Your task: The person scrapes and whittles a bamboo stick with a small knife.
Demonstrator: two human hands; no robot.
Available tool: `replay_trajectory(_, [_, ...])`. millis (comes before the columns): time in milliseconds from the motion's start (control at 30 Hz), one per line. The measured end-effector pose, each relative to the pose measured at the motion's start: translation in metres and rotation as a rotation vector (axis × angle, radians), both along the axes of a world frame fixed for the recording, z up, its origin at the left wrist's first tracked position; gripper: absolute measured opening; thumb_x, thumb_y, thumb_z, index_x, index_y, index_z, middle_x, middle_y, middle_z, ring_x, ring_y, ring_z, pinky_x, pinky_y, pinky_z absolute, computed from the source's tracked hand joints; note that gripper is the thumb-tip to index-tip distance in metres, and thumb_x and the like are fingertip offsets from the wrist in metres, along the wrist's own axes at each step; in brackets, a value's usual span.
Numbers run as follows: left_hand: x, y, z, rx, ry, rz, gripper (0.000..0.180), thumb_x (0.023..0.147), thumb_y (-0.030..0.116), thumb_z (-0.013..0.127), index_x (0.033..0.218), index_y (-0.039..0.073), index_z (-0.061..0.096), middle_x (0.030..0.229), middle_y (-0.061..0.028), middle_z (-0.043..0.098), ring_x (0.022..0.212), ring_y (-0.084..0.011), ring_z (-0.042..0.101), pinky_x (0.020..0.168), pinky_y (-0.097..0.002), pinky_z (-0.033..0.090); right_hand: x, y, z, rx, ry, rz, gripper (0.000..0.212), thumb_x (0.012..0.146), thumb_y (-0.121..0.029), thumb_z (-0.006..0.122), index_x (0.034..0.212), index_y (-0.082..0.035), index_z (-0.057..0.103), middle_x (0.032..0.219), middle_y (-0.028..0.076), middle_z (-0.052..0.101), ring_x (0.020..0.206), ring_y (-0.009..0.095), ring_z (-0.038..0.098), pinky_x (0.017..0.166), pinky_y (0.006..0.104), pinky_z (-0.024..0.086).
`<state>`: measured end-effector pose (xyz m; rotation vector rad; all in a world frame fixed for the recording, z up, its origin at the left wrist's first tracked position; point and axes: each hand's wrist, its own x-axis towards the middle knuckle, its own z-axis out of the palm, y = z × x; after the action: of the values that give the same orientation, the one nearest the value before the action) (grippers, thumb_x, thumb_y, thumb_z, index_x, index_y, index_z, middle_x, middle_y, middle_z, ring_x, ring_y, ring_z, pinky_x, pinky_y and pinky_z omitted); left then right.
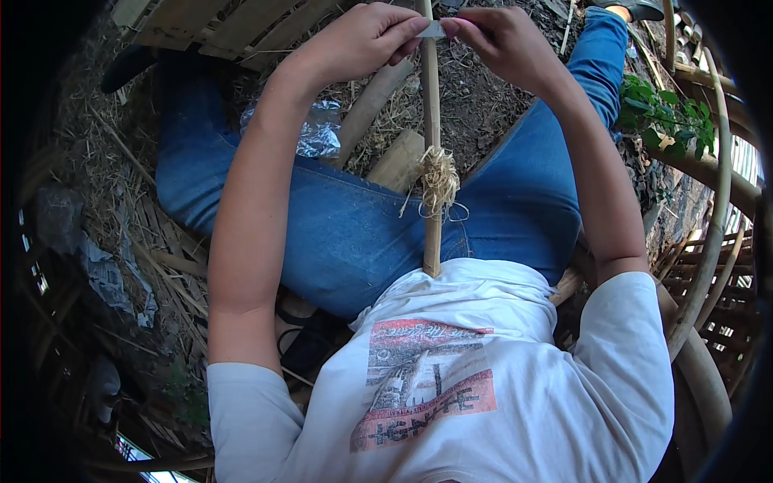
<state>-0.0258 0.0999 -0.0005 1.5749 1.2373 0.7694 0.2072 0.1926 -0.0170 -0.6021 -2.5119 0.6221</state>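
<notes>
We've got the long bamboo stick (431, 153) running from the belly of the white shirt (483, 362) out between the jeans-clad knees (346, 233), with a bundle of curly shavings (440, 181) bunched partway along it. Left hand (354, 40) and right hand (503, 40) each pinch one end of the small flat blade (433, 30) laid across the stick's far part. Best bet, we reckon: keep the stick braced against the body, blade shallow, even pressure both sides so it shaves instead of digging in.
</notes>
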Motion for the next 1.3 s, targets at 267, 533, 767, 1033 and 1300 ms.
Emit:
replay_trajectory(267, [-0.004, 0.029, 0.017, 0.01, 0.074, 0.093, 0.034, 0.107, 0.022, 0.054, 0.083, -0.001, 0.061, 0.064, -0.0004, 0.052, 0.058, -0.0099, 0.046, 0.054, -0.031, 0.039, -0.024, 0.021, 0.045, -0.091, -0.134, -0.071, 0.03, 0.102, -0.023, 0.061, 0.088, 0.001, 0.072, 0.067, 0.019, 0.064, 0.056, 0.03, 0.061, 0.058, 0.0418, 0.049])
replay_trajectory(533, [0.001, 0.022, 0.015, 0.027, 0.136, 0.162, 0.033, 0.106, 0.024, 0.056, 0.087, -0.001, 0.065, 0.063, -0.0008, 0.051, 0.059, -0.0101, 0.047, 0.055, -0.0308, 0.039, -0.026, 0.019, 0.057, -0.096, -0.233, -0.023, 0.033, 0.102, -0.026, 0.061, 0.089, 0.001, 0.075, 0.069, 0.017, 0.068, 0.058, 0.03, 0.064, 0.059, 0.0419, 0.052])
replay_trajectory(767, [0.001, 0.012, 0.008, 0.049, 0.103, 0.155, 0.035, 0.106, 0.024, 0.055, 0.083, -0.001, 0.063, 0.063, -0.0011, 0.051, 0.06, -0.0105, 0.046, 0.055, -0.0314, 0.039, -0.025, 0.005, 0.068, -0.107, -0.336, -0.055, 0.033, 0.102, -0.025, 0.061, 0.09, 0.002, 0.076, 0.069, 0.019, 0.068, 0.057, 0.032, 0.064, 0.06, 0.042, 0.053])
replay_trajectory(1033, [0.001, -0.002, 0.0, 0.0, 0.013, 0.115, 0.037, 0.108, 0.025, 0.052, 0.081, 0.0, 0.062, 0.062, 0.0022, 0.05, 0.059, -0.0086, 0.046, 0.054, -0.0302, 0.038, -0.024, -0.009, 0.068, -0.104, -0.297, -0.009, 0.031, 0.102, -0.024, 0.06, 0.096, 0.002, 0.076, 0.075, 0.021, 0.07, 0.064, 0.035, 0.068, 0.062, 0.0433, 0.054])
replay_trajectory(1300, [0.0, -0.005, 0.001, -0.032, 0.058, 0.093, 0.038, 0.107, 0.027, 0.053, 0.082, 0.0, 0.062, 0.061, 0.0016, 0.05, 0.058, -0.0088, 0.045, 0.053, -0.0308, 0.038, -0.022, -0.019, 0.069, -0.099, -0.263, -0.007, 0.034, 0.103, -0.026, 0.06, 0.096, 0.003, 0.076, 0.072, 0.021, 0.069, 0.058, 0.033, 0.066, 0.06, 0.0425, 0.054])
